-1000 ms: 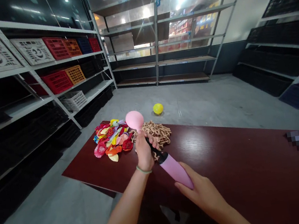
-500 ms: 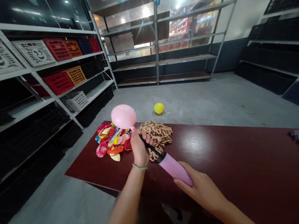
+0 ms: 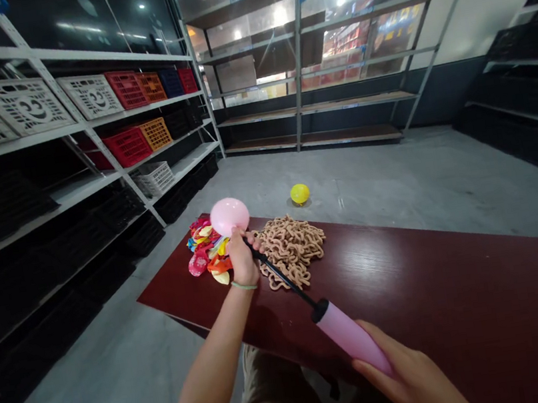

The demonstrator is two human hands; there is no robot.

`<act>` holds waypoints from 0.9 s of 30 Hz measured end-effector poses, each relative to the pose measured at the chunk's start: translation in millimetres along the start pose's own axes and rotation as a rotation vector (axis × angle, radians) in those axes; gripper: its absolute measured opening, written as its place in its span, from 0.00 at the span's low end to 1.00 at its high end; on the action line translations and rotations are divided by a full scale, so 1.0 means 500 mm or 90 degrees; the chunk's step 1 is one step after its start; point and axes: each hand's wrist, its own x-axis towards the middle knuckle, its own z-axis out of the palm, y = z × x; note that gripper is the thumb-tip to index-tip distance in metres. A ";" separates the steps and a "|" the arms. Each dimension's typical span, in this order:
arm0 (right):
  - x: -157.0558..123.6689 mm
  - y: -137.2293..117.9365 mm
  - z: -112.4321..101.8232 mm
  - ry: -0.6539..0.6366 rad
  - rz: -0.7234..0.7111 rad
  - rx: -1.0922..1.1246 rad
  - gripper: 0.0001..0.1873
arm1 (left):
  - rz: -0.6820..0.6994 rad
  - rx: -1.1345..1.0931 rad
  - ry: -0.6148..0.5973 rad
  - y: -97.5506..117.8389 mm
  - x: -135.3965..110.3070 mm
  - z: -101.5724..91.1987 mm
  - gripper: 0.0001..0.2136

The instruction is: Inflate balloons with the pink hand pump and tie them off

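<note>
My left hand (image 3: pixel 241 259) is closed around the neck of a small pink balloon (image 3: pixel 229 215), pinching it onto the black nozzle of a hand pump. The pump's thin black rod (image 3: pixel 280 275) is drawn out long, and my right hand (image 3: pixel 411 381) grips the pink pump barrel (image 3: pixel 351 339) low near my body. Both hands are above a dark red table (image 3: pixel 413 287). Behind my left hand lies a pile of flat coloured balloons (image 3: pixel 206 254), and to its right a heap of tan rubber bands (image 3: pixel 292 246).
A yellow inflated balloon (image 3: pixel 299 193) lies on the grey floor beyond the table. Metal shelving on the left holds white (image 3: pixel 91 96), red (image 3: pixel 128 146) and orange (image 3: pixel 155 133) crates. More shelves (image 3: pixel 306 108) stand along the back wall and at the right.
My right hand has pulled the pink barrel back toward me, drawing out the black rod. The balloon grew at half a second ago and looks slightly smaller now. The view has shifted left.
</note>
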 end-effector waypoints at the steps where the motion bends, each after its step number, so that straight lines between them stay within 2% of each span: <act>1: 0.004 -0.002 -0.002 -0.002 0.014 -0.006 0.26 | 0.007 -0.009 0.002 -0.008 -0.001 0.001 0.14; 4: 0.040 -0.030 -0.007 -0.015 0.039 -0.018 0.26 | 0.015 -0.026 -0.014 -0.041 -0.015 0.009 0.15; 8: 0.100 -0.084 -0.002 -0.014 0.018 0.007 0.23 | -0.025 -0.016 -0.060 -0.080 -0.052 0.019 0.16; 13: 0.127 -0.119 0.016 -0.007 0.005 0.038 0.20 | -0.057 0.030 -0.060 -0.097 -0.080 0.016 0.16; 17: 0.099 -0.092 0.015 -0.015 0.007 -0.003 0.24 | -0.030 0.016 -0.046 -0.077 -0.059 0.008 0.16; 22: 0.038 -0.031 -0.014 -0.040 -0.014 -0.074 0.29 | -0.004 -0.004 0.010 -0.024 -0.007 -0.006 0.15; 25: 0.023 -0.022 -0.026 -0.050 -0.020 -0.094 0.29 | 0.001 -0.002 0.011 -0.011 0.008 -0.011 0.14; 27: 0.030 -0.031 -0.028 -0.058 0.007 -0.109 0.29 | 0.020 -0.008 0.029 -0.017 0.004 -0.009 0.14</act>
